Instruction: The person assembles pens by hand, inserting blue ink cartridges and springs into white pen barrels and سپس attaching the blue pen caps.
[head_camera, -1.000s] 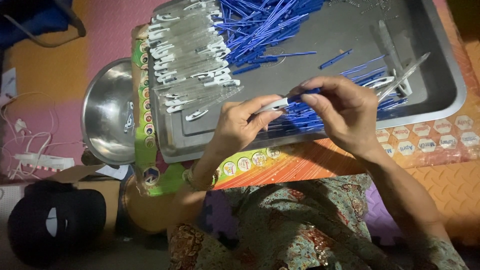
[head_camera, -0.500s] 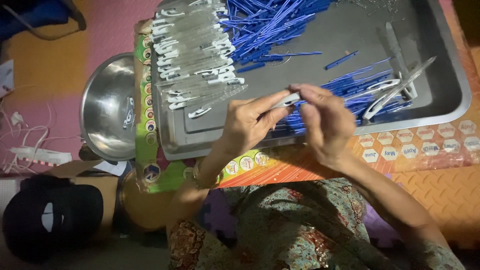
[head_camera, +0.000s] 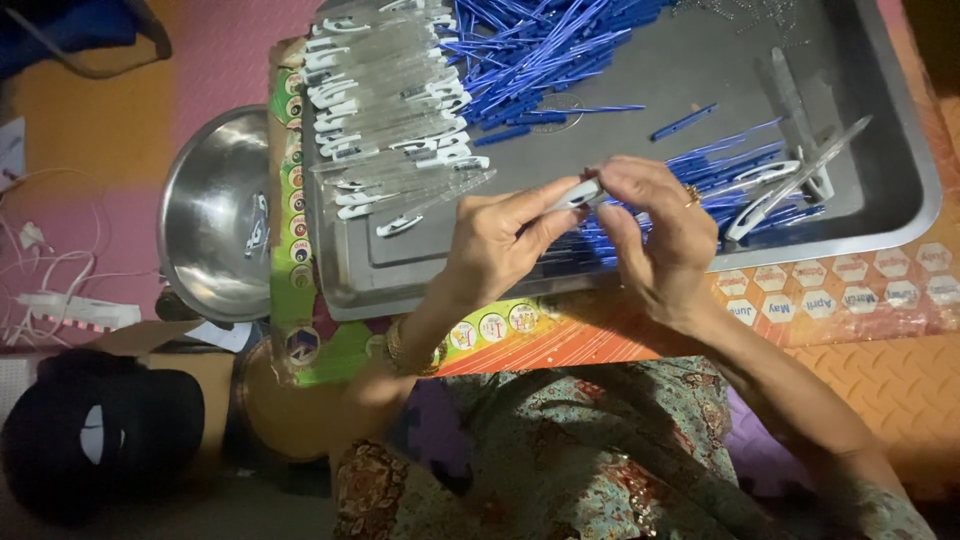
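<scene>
Steel bowl (head_camera: 215, 215), round, sits just left of the grey metal tray (head_camera: 690, 70); a few small white pieces lie inside the bowl.

Colourful printed sheet (head_camera: 850, 295) lies under the tray, showing along its left and near edges, with rows of small round and hexagonal labels.

Floor of foam mats: pink (head_camera: 230, 50) at top left, orange (head_camera: 900, 385) at right.

White cables (head_camera: 50, 260) and a white power strip (head_camera: 70, 310) lie on the pink mat at far left.

Black round object (head_camera: 100, 430) at bottom left, kind unclear.

Blue item with a dark bar (head_camera: 70, 30) in the top left corner.
</scene>
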